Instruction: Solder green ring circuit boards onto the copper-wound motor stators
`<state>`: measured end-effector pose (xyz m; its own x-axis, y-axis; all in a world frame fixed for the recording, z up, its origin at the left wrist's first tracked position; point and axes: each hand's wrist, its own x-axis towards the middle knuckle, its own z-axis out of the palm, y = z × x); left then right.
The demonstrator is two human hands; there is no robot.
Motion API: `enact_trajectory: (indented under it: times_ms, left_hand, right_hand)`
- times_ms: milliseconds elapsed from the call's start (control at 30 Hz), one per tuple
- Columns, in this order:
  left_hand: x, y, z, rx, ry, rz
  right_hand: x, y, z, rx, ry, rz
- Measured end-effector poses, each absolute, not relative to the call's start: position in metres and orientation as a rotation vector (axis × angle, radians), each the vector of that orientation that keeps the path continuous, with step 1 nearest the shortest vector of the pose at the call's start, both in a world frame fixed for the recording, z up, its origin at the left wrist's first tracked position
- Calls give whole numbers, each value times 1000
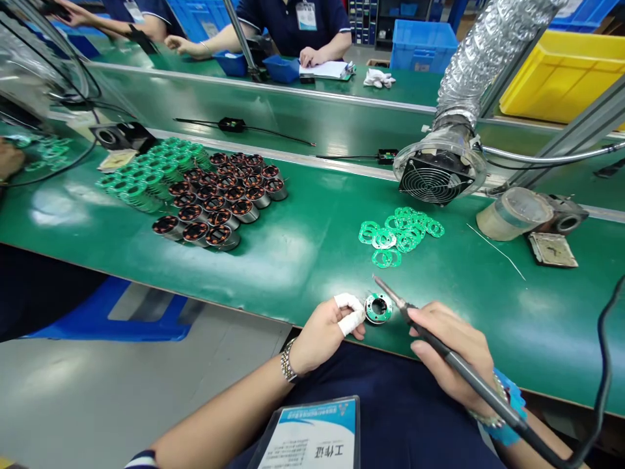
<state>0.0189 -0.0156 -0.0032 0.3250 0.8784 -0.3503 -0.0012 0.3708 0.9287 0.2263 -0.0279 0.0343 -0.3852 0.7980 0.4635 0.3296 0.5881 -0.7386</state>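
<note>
My left hand (328, 332), with white wraps on two fingertips, pinches the left side of a round motor part with a green ring board on top (379, 308), at the bench's front edge. My right hand (454, 352) grips the dark handle of a soldering iron (390, 291). The iron's tip points up and left, just above the round part and apart from it. Behind it lies a loose pile of green ring boards (407, 229). Rows of metal cylinders with copper windings (224, 202) stand at the left, beside stacked green boards (151, 172).
A fan (437, 176) on a silver duct hangs above the bench (273, 280) at the right. Near it are a round tub (512, 213) and an iron stand with a sponge tray (554, 249). The iron's cable curves at far right. People sit across the bench.
</note>
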Motion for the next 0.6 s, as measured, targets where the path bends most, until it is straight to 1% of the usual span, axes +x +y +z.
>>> enact_trajectory:
  times_ms: [233, 600]
  left_hand:
    - [19, -17, -3, 1043, 1072, 751]
    - [19, -17, -5, 1044, 1091, 747]
  right_hand:
    - [234, -34, 38, -912, -1938, 827]
    - [229, -34, 37, -921, -1945, 837]
